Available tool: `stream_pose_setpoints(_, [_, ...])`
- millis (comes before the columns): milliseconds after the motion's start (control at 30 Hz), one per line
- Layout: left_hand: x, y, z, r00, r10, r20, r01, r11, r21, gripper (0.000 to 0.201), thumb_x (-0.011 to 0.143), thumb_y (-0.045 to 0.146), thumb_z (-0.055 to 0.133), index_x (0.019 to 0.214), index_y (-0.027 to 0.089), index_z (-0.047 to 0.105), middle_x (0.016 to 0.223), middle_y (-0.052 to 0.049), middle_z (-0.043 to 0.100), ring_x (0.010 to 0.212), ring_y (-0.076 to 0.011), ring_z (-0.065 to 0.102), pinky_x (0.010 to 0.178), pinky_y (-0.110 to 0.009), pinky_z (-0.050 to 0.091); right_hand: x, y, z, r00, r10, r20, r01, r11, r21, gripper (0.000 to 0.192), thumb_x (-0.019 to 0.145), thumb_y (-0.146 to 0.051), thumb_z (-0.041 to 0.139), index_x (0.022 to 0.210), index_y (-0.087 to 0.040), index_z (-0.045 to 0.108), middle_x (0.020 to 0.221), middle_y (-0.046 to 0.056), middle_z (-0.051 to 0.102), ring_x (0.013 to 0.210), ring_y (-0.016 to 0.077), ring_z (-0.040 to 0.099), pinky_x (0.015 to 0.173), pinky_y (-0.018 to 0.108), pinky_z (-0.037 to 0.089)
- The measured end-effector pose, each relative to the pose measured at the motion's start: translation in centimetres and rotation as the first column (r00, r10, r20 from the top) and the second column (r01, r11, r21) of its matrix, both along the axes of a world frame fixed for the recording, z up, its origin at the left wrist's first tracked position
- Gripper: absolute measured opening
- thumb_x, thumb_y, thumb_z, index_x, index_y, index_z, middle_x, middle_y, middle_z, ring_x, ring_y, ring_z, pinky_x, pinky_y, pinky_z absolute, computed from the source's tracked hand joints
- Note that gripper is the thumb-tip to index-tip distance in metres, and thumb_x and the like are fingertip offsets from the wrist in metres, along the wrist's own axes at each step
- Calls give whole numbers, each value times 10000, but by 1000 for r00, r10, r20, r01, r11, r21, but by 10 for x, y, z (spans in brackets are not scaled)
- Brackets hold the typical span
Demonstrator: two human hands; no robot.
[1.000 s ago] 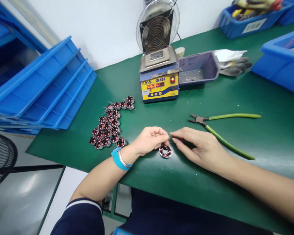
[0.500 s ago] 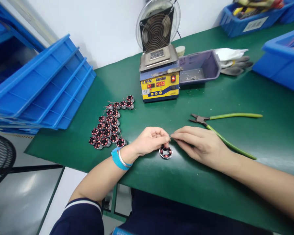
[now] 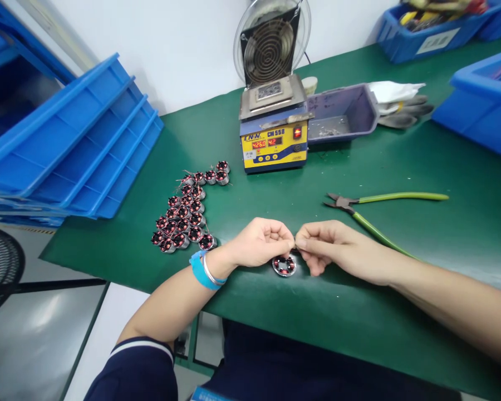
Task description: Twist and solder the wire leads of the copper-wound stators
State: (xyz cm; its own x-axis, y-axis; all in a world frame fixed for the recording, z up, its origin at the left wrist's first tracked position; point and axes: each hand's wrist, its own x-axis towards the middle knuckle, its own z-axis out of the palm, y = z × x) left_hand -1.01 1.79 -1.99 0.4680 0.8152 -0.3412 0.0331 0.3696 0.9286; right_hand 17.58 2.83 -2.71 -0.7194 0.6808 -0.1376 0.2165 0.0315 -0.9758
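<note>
**Both hands pinch at one stator on the green mat**

Green mat (image 3: 401, 312) covers the whole bench, and behind it I see a white wall. On the near edge of the mat lies one stator (image 3: 284, 265), a small metal ring with red copper coils, flat on the surface. My left hand (image 3: 259, 244) is curled just above and left of it, fingers pressed together in a pinch. My right hand (image 3: 338, 248) comes from the other side, and its thumb and forefinger are also closed in a pinch. The two pinches meet right above the stator; what they hold is too thin to see, maybe a wire, I cannot tell. A blue band (image 3: 200, 271) sits on the left wrist.

To the left of the hands is a group of stators (image 3: 183, 214), many pieces close together. Cutters (image 3: 376, 214) with green handles lie open on the mat, near the right hand but not touching it. Further back stands a yellow solder pot (image 3: 274, 131) with red digits, a fan (image 3: 269, 47) behind it and a grey tray (image 3: 359, 108) beside it. Blue bins (image 3: 75, 145) are stacked on the left.
</note>
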Motion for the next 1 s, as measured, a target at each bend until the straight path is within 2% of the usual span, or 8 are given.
stream_pose_setpoints(67, [0,0,0,1000,-10,-9,10,1000,-11,236,647,275,741,661,112,571,530,14,578,465,-41,483,491,-176,391,5,2,-1,999,-42,26,31,936,351,241,894,-368,506,767,-173,567,632,47,633,538,143,602,499,252,485])
stream_pose_setpoints(267, [-1,2,0,1000,-11,-29,10,1000,-24,241,658,294,729,653,120,563,518,19,569,463,-40,470,502,-180,391,16,10,-8,997,-43,59,-43,303,952,185,936,-207,443,934,-202,628,878,77,701,723,176,632,634,307,482])
stream_pose_setpoints(333, [-1,2,0,999,-11,-35,11,1000,-13,241,657,301,724,651,120,564,521,17,568,462,-40,466,498,-178,383,12,9,-7,998,-26,60,-47,357,933,218,944,-220,418,912,-189,631,878,93,701,719,181,631,630,316,482])
stream_pose_setpoints(467, [1,-3,3,998,-2,-70,6,998,60,231,659,288,715,637,119,559,546,9,573,486,-51,481,504,-173,380,0,-2,-3,998,-41,56,16,919,394,290,954,-291,371,780,-153,557,671,57,650,576,137,627,554,258,503])
stream_pose_setpoints(600, [3,-6,5,993,-20,-120,28,998,59,220,689,286,696,647,121,557,548,7,574,488,-57,473,497,-168,366,-1,-7,-2,999,-31,20,29,995,94,215,912,-257,404,752,-150,501,660,34,633,540,113,613,536,229,487])
stream_pose_setpoints(733, [5,-4,6,990,-44,-132,50,998,39,253,701,322,696,632,127,551,521,21,549,459,-48,423,471,-164,330,14,-1,2,987,-41,158,-109,549,829,165,906,-200,446,848,-140,589,822,83,658,717,149,583,643,281,430])
stream_pose_setpoints(833, [5,-5,8,989,-53,-137,58,998,35,271,703,338,699,627,130,544,514,27,540,447,-42,397,465,-165,320,22,2,6,954,-47,297,-281,212,936,277,957,-149,333,896,-138,603,886,99,653,746,156,549,657,303,391])
stream_pose_setpoints(1000, [6,-6,8,992,-48,-120,52,998,31,284,692,349,708,632,129,538,509,26,542,435,-38,391,462,-164,329,21,1,5,941,-41,336,-325,176,929,252,957,-153,342,899,-135,587,877,105,637,744,159,542,641,299,383])
